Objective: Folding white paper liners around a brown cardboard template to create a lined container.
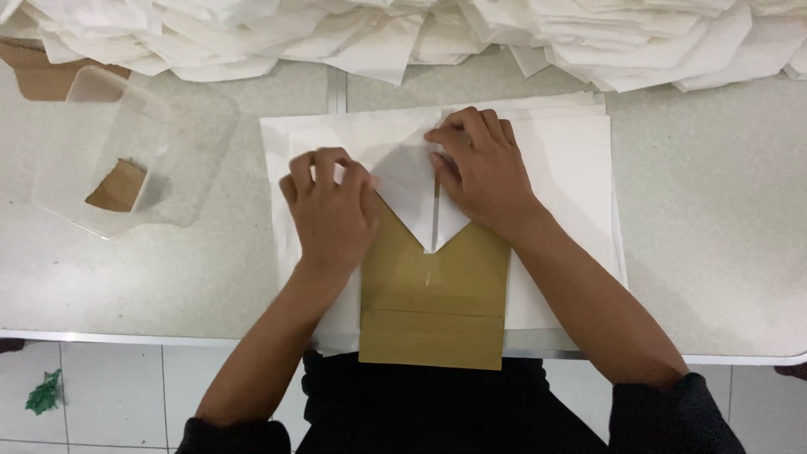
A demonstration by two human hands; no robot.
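A gold-brown paper sheet (434, 307) lies on a stack of white paper sheets (572, 160) at the table's near edge. Its top is folded into two white flaps (412, 189) that meet in a V. My left hand (329, 206) presses fingertips down on the left flap. My right hand (479, 168) lies flat on the right flap, fingers bent at the flap's upper edge. Both hands touch the paper; neither lifts it.
A clear plastic container (126, 151) holding a brown scrap sits left of the stack. A large heap of folded white papers (504, 34) runs along the far side. Brown cardboard (38, 76) lies at far left. The grey table's (723, 252) edge is just below.
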